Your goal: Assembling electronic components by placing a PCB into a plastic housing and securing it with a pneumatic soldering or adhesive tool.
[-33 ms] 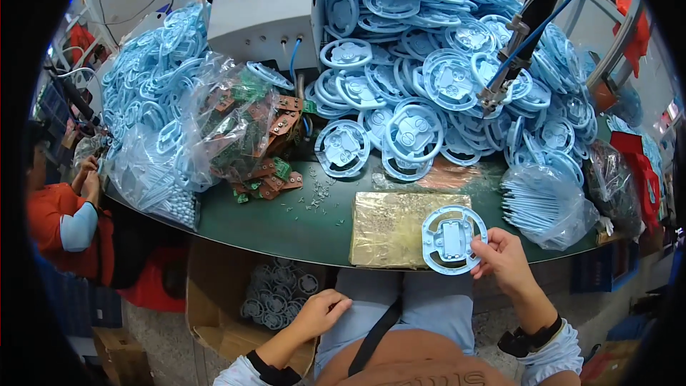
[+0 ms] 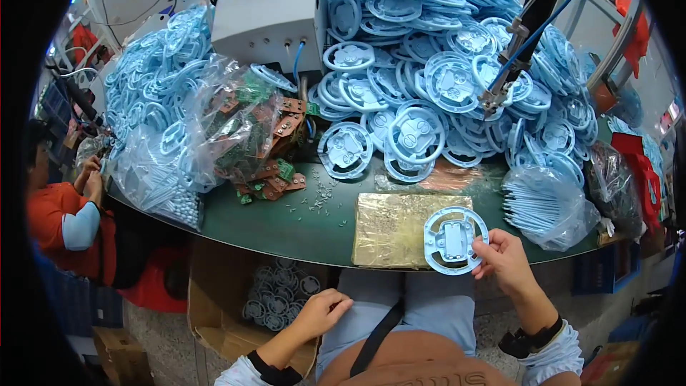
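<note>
Between the thumb and fingers of my right hand (image 2: 504, 263) is a light-blue toy steering wheel (image 2: 453, 240), gripped at its right rim. A rectangular block shows at the wheel's centre, facing up. The wheel overlaps the right front part of a tan, tape-covered block (image 2: 389, 229) at the table edge; whether it touches is unclear. My left hand (image 2: 320, 314) rests by my left thigh, fingers loosely curled with nothing visible in them. Beneath and beside it, an open cardboard box (image 2: 214, 318) holds several small round grey-blue parts (image 2: 275, 297).
Light-blue wheels (image 2: 450, 82) pile high across the back of the green table (image 2: 279, 225). Brown and green circuit boards (image 2: 275, 179) spill from a bag beside loose screws (image 2: 321, 193). Bags of light-blue sticks (image 2: 536, 204) flank the table. A metal-tipped tool (image 2: 493, 96) hangs at right. A person (image 2: 68, 232) sits at left.
</note>
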Demonstrator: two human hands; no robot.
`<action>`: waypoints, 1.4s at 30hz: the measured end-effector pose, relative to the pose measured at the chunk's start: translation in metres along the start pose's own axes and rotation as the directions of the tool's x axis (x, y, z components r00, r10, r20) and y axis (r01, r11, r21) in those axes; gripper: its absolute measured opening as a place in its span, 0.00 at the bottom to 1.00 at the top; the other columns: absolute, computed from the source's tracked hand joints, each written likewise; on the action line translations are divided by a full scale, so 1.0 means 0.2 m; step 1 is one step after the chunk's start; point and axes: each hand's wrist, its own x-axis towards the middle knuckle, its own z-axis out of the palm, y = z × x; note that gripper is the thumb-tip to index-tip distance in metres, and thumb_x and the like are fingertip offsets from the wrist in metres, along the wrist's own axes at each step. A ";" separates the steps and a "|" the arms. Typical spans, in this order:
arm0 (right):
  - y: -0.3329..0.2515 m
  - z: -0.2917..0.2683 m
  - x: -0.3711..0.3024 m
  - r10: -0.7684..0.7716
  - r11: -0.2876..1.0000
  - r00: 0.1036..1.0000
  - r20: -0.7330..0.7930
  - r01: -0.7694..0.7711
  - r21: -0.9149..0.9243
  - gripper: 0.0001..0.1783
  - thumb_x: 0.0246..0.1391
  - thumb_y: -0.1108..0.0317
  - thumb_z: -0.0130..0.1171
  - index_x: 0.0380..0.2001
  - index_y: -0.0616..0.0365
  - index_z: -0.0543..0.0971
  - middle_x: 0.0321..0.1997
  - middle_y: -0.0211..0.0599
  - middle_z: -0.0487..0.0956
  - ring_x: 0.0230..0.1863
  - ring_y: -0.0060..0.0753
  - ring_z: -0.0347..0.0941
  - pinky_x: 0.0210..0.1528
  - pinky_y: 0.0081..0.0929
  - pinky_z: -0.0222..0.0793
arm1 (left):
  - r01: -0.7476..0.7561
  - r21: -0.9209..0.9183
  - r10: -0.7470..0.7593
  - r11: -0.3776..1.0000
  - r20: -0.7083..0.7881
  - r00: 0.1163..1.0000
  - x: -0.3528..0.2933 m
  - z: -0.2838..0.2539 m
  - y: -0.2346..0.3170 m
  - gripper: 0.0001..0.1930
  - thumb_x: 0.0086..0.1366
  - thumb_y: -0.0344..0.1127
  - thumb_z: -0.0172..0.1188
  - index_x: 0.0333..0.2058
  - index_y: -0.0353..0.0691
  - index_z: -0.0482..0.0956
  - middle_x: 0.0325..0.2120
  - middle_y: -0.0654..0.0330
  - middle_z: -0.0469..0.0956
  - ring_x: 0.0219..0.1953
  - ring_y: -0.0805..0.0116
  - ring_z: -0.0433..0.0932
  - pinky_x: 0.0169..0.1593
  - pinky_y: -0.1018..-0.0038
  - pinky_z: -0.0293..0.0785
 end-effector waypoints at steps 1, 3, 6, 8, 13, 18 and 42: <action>0.00 0.00 0.00 -0.010 1.000 1.000 0.003 0.010 0.001 0.11 0.57 0.67 0.62 0.35 0.65 0.74 0.26 0.37 0.79 0.21 0.24 0.78 0.21 0.18 0.75 | -0.019 0.002 0.019 1.000 0.009 1.000 0.01 -0.02 0.02 0.10 0.64 0.36 0.59 0.34 0.34 0.82 0.27 0.54 0.77 0.31 0.62 0.77 0.35 0.70 0.73; 0.01 0.00 0.00 0.006 1.000 1.000 0.009 -0.006 0.026 0.12 0.57 0.66 0.62 0.35 0.65 0.74 0.27 0.36 0.79 0.21 0.24 0.78 0.21 0.18 0.75 | -0.026 0.014 0.026 1.000 -0.021 0.999 0.02 -0.07 0.06 0.09 0.64 0.35 0.60 0.35 0.34 0.82 0.27 0.55 0.77 0.31 0.62 0.77 0.35 0.71 0.72; 0.01 0.03 0.01 0.017 1.000 1.000 0.024 -0.018 0.023 0.13 0.58 0.65 0.62 0.35 0.65 0.74 0.27 0.36 0.79 0.22 0.24 0.78 0.21 0.18 0.75 | -0.029 0.011 0.030 1.000 -0.029 0.999 0.00 -0.13 0.14 0.08 0.64 0.34 0.60 0.34 0.34 0.82 0.27 0.56 0.77 0.31 0.64 0.77 0.35 0.72 0.72; 0.03 0.03 0.02 0.014 1.000 0.999 0.033 -0.014 0.017 0.13 0.58 0.64 0.62 0.35 0.65 0.74 0.27 0.36 0.79 0.22 0.24 0.78 0.21 0.18 0.75 | -0.056 0.003 0.056 0.998 0.065 0.996 0.00 -0.16 0.14 0.09 0.64 0.34 0.60 0.36 0.34 0.82 0.30 0.55 0.79 0.33 0.62 0.78 0.38 0.71 0.74; 0.04 0.00 0.02 0.038 0.999 0.999 0.018 -0.037 -0.020 0.14 0.60 0.62 0.60 0.35 0.64 0.74 0.29 0.36 0.79 0.22 0.24 0.78 0.21 0.18 0.75 | -0.214 0.243 0.142 0.946 0.283 0.948 0.20 0.01 0.01 0.18 0.65 0.37 0.54 0.51 0.36 0.74 0.46 0.45 0.76 0.48 0.46 0.75 0.51 0.60 0.72; 0.06 0.04 0.02 0.010 0.997 0.999 0.041 -0.006 -0.080 0.14 0.61 0.60 0.58 0.35 0.63 0.74 0.29 0.36 0.78 0.21 0.23 0.77 0.21 0.18 0.74 | -0.087 0.405 -0.064 0.910 0.345 0.936 0.53 0.30 -0.09 0.23 0.65 0.36 0.47 0.58 0.38 0.67 0.58 0.40 0.66 0.60 0.42 0.66 0.62 0.57 0.61; 0.06 0.01 0.06 0.003 0.992 0.999 -0.050 -0.009 -0.123 0.10 0.58 0.64 0.60 0.30 0.61 0.75 0.23 0.35 0.80 0.17 0.24 0.77 0.17 0.16 0.72 | -0.332 0.176 0.330 0.927 0.041 0.943 0.75 0.32 -0.30 0.18 0.63 0.35 0.47 0.50 0.37 0.76 0.51 0.43 0.74 0.55 0.45 0.71 0.59 0.56 0.65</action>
